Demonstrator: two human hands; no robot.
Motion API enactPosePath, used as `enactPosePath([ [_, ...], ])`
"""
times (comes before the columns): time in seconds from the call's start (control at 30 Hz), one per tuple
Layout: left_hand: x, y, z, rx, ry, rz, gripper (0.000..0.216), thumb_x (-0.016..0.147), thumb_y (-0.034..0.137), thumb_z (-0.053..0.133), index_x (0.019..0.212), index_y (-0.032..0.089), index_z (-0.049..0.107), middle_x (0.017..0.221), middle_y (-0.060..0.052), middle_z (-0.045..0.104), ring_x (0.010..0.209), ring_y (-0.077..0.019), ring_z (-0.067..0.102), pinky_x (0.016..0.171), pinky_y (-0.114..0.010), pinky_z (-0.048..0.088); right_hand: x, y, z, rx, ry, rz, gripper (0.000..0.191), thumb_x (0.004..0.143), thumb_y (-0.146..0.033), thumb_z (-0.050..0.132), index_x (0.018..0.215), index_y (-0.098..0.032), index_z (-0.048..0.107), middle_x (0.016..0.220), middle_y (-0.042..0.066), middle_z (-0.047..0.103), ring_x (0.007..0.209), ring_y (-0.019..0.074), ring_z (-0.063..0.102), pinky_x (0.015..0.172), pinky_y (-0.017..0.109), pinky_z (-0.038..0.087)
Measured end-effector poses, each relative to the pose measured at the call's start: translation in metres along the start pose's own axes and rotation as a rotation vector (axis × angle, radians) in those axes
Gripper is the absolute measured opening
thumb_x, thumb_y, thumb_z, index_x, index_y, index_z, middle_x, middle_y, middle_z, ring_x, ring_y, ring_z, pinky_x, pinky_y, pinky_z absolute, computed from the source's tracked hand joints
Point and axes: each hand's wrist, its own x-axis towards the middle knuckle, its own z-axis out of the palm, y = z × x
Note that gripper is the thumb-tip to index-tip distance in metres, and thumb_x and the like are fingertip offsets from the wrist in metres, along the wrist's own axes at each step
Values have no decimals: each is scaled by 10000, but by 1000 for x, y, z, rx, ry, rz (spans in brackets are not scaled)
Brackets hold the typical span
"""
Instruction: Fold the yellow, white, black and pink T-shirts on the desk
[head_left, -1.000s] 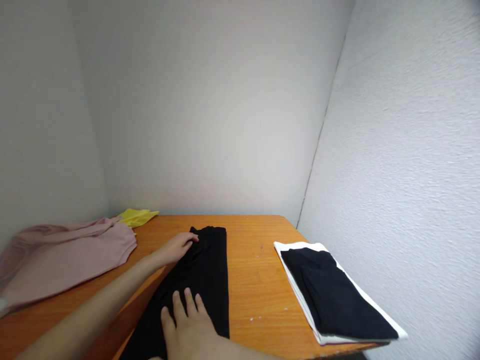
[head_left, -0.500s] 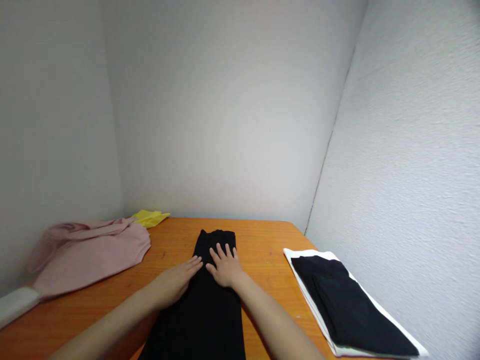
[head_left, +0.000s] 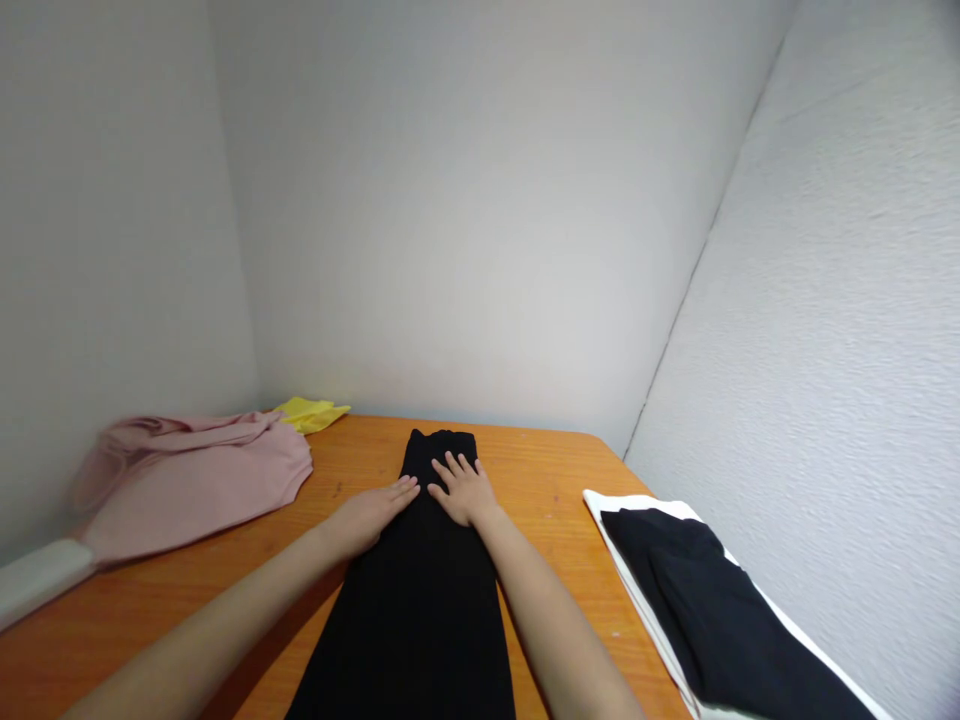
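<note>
Pale walls (head_left: 480, 200) are closing off the far side and both flanks of an orange-brown wooden surface (head_left: 544, 485). We are taking the middle of that surface as our dial, with twelve farthest away. From six o'clock toward twelve, a long black garment (head_left: 427, 620) is lying in a narrow strip, its near end running out of view. Toward nine, a pink garment (head_left: 202, 485) is lying loosely, bunched at its outer side. Toward four, a white cloth (head_left: 637, 502) is lying beneath a folded black cloth (head_left: 742, 620). At eight, a pale object (head_left: 45, 580) we are not managing to identify is entering the view, and at ten a yellow cloth (head_left: 311, 414) is lying crumpled.

By our judgement, the stack is looking finished, the black strip is looking mostly smooth but uneven at its far end, and the pink and yellow pieces are looking unfolded.

We are resting our left hand (head_left: 371, 515) on the strip's left edge, its fingers lying together; our right hand (head_left: 463, 495) is pressing flat near the far end, fingers spreading apart, clamping nothing.
</note>
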Motion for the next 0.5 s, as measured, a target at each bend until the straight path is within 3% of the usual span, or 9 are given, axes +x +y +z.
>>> enactPosePath([
  [0.13,5,11,-8,-2,62,-95,577,858,101,393,1423,207,451,1539,-85,373,1430,-200,333,1188,-400,273,-7,-11,-20,-31,68,-7,575,990,-448,374,1499,-181,361,1592,106,235,1477,257,142,1188,447,39],
  [0.23,-20,22,-27,3,188,-221,502,907,216,415,1403,141,449,1543,-156,362,1422,-272,345,1179,-433,257,-35,-27,-38,-56,134,-38,497,974,-315,424,1430,-117,442,1566,143,288,1463,256,165,1190,417,14],
  [0.3,-49,30,-38,-5,259,-307,423,947,285,357,1295,111,522,1417,-188,506,1314,-284,476,1102,-409,350,-69,-42,-47,-29,189,-66,377,965,-289,452,1293,-137,561,1450,144,451,1380,263,323,1168,403,149],
  [0.37,-77,39,-43,-23,288,-378,382,964,317,302,1114,125,596,1172,-162,648,1106,-263,602,962,-370,440,-114,-59,-54,41,229,-124,242,953,-292,493,1117,-169,622,1231,116,590,1194,249,487,1049,375,338],
  [0.5,-105,67,-35,-70,218,-459,356,944,367,346,864,173,634,914,-100,696,894,-242,648,768,-320,459,-205,-97,-57,119,210,-288,159,918,-356,592,966,-204,592,997,52,598,960,232,532,842,367,433],
])
